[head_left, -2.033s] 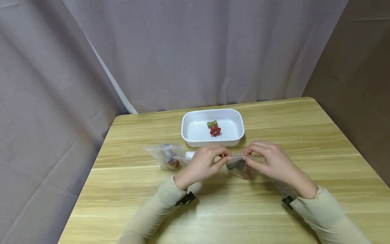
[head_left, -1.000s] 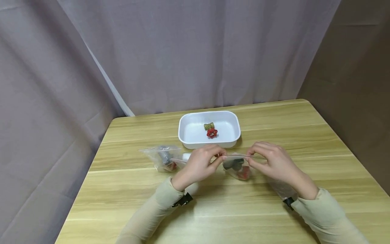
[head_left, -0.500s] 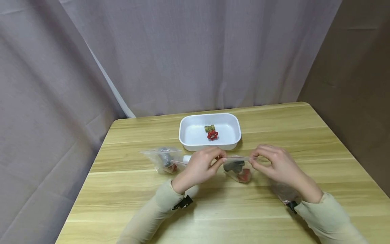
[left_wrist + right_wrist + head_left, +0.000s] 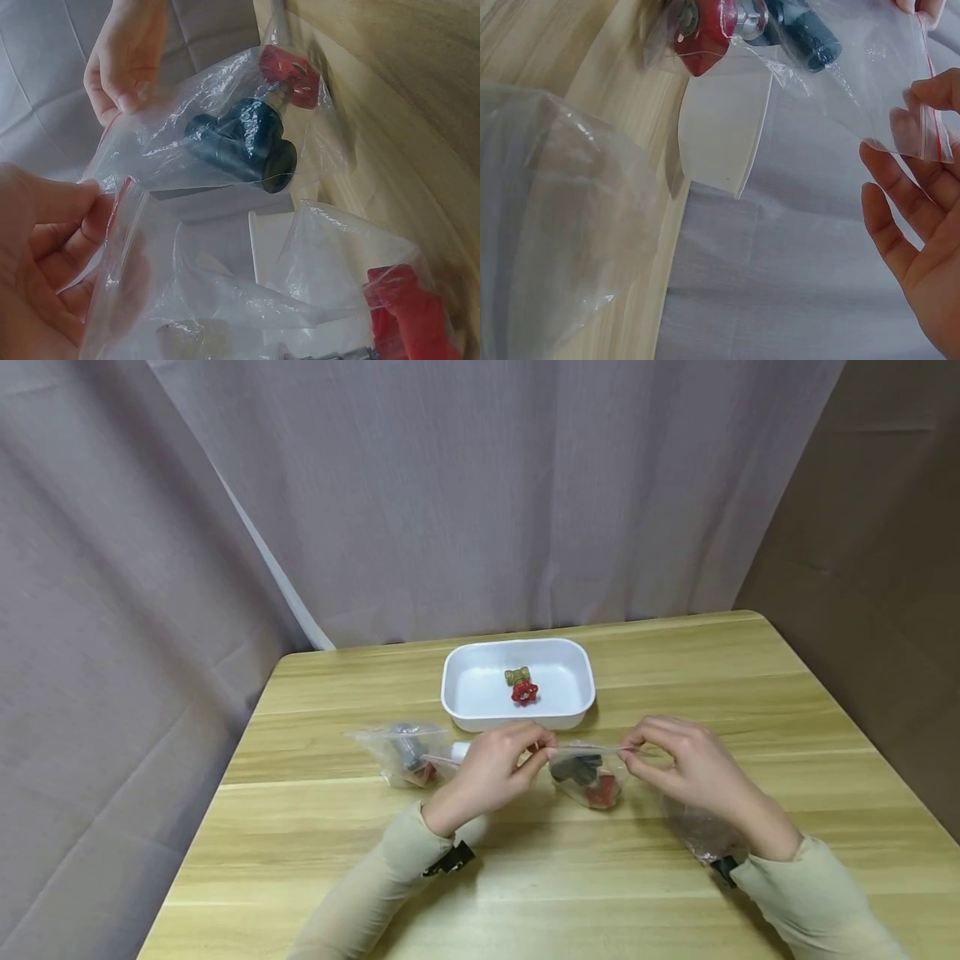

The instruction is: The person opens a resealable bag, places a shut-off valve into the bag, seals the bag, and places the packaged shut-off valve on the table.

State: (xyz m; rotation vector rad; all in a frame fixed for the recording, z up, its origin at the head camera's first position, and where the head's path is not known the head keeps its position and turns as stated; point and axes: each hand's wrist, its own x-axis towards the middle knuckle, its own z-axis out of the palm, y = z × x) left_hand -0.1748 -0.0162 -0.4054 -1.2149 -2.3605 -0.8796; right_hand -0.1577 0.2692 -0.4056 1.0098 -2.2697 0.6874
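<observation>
A clear zip bag (image 4: pixel 613 767) with a red-edged seal hangs between my two hands, low over the table. Inside it lies a dark green pipe valve (image 4: pixel 244 142) with a red handle (image 4: pixel 291 75). My left hand (image 4: pixel 491 772) pinches the left end of the bag's top strip between thumb and fingers. At the strip's right end, my right hand (image 4: pixel 693 772) pinches it the same way. In the left wrist view, another zip bag (image 4: pixel 225 285) with a red part inside stands close beside the left hand.
A white tray (image 4: pixel 465 714) behind the hands holds a brass valve (image 4: pixel 517 676) with a red handwheel (image 4: pixel 524 693). To the left stands a bag (image 4: pixel 382 752) with a grey valve (image 4: pixel 407 750). Another clear bag (image 4: pixel 705 835) is by the right wrist. A white piece (image 4: pixel 459 750) shows beside the left hand.
My right hand has slid rightward along the bag's top strip, away from my left hand, which shifted slightly left at first and then held its place. The bag stays pinched.
</observation>
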